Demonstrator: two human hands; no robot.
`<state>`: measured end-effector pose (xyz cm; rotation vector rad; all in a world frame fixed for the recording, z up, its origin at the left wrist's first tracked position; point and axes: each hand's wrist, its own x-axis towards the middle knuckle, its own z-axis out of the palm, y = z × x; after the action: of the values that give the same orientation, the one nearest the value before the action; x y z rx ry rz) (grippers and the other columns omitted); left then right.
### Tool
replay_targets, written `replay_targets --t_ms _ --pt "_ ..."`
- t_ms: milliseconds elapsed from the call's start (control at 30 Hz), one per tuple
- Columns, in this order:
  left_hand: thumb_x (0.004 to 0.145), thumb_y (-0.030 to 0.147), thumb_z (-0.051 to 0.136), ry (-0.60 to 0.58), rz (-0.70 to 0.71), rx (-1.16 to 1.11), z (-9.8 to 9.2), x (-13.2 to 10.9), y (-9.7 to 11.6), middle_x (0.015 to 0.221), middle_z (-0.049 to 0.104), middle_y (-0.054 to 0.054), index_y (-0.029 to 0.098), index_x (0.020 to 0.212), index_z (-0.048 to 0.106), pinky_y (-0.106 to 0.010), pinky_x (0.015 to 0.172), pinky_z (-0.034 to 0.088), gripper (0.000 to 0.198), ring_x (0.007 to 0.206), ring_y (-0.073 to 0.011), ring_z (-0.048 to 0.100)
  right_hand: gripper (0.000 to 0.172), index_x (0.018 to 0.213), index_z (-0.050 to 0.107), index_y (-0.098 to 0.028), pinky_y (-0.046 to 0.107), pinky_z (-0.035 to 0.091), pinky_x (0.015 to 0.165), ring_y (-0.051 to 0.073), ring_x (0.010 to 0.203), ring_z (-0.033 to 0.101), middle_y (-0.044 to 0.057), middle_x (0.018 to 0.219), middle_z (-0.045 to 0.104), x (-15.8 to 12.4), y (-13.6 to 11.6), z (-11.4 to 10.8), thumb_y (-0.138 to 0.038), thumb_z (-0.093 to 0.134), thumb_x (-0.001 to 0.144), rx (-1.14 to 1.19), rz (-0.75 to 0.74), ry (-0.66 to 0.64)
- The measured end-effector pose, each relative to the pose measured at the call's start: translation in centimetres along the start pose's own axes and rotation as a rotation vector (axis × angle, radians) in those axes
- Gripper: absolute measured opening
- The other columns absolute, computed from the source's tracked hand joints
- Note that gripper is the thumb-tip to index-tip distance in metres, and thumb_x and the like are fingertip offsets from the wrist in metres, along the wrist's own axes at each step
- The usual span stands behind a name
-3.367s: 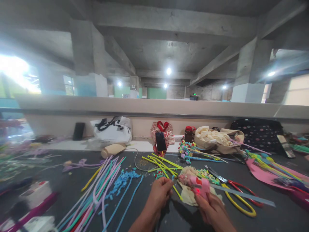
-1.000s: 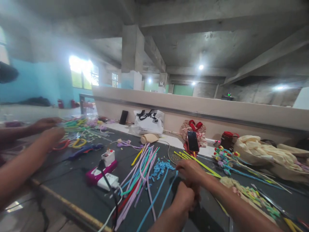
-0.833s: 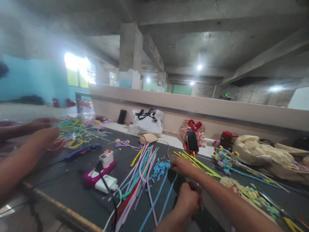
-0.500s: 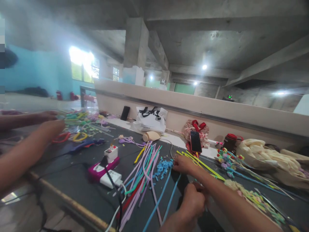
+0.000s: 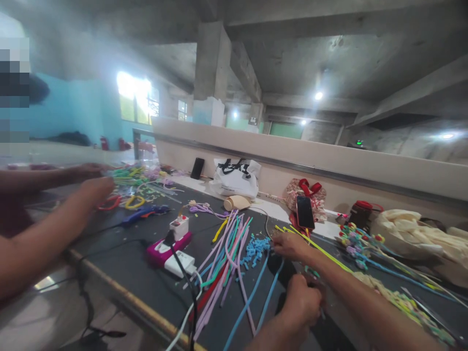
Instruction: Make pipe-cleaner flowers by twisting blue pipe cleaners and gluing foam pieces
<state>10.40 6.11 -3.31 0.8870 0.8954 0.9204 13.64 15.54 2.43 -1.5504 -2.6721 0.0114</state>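
My right hand (image 5: 290, 244) reaches across to the right edge of a pile of short blue pipe-cleaner pieces (image 5: 256, 248). Its fingertips are bent down together at the pile, and whatever they pinch is hidden. Nearer to me, my left hand (image 5: 304, 298) is closed in a fist, with its contents out of sight. Two long blue pipe cleaners (image 5: 252, 302) lie left of my left hand. Beyond my right hand are yellow pipe cleaners (image 5: 321, 251). A loose bundle of purple, pink, teal and red pipe cleaners (image 5: 223, 273) spreads left of the blue pile.
A magenta power strip (image 5: 155, 251) with chargers and cords stands left of the bundle. At the far left, a co-worker's hands (image 5: 97, 187) are over coloured pieces, near a blue glue gun (image 5: 144, 214). A phone (image 5: 305, 212), white bag (image 5: 236, 178) and pipe-cleaner flowers (image 5: 360, 243) sit farther back.
The whole view has shifted so that things appear a little farther right. Both my hands keep nearly the same places beside the blue pieces.
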Motion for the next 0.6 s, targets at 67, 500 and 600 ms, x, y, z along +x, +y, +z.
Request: replay_targets --t_ms 67,500,600 --pt "0.054 0.01 0.051 0.011 0.004 0.023 0.0 -0.1 0.1 0.034 0.042 0.006 0.016 0.056 0.052 -0.02 0.032 0.014 0.006 0.024 -0.0043 0.026 0.016 0.069 0.065 -0.018 0.021 0.035 0.055 0.014 0.063 0.055 0.001 0.067 0.063 -0.9 0.5 -0.8 -0.022 0.05 0.07 0.08 -0.027 0.032" --pt "0.059 0.034 0.057 0.084 0.17 -0.16 -1.6 -1.4 3.7 0.052 0.051 0.005 0.015 0.071 0.05 -0.014 0.033 0.014 0.023 0.033 -0.0006 0.029 0.02 0.061 0.061 -0.014 0.018 0.033 0.043 0.008 0.046 0.044 -0.003 0.053 0.051 -10.5 3.0 -1.7 -0.032 0.058 0.066 0.893 0.151 0.349" --pt "0.058 0.034 0.059 0.076 0.142 -0.138 -1.6 -1.6 3.7 0.053 0.051 0.005 0.015 0.072 0.05 -0.013 0.034 0.012 0.026 0.033 0.0002 0.027 0.021 0.064 0.06 -0.014 0.018 0.031 0.04 0.008 0.042 0.043 -0.004 0.048 0.048 -11.3 2.7 -1.2 -0.034 0.057 0.067 0.958 0.253 0.394"
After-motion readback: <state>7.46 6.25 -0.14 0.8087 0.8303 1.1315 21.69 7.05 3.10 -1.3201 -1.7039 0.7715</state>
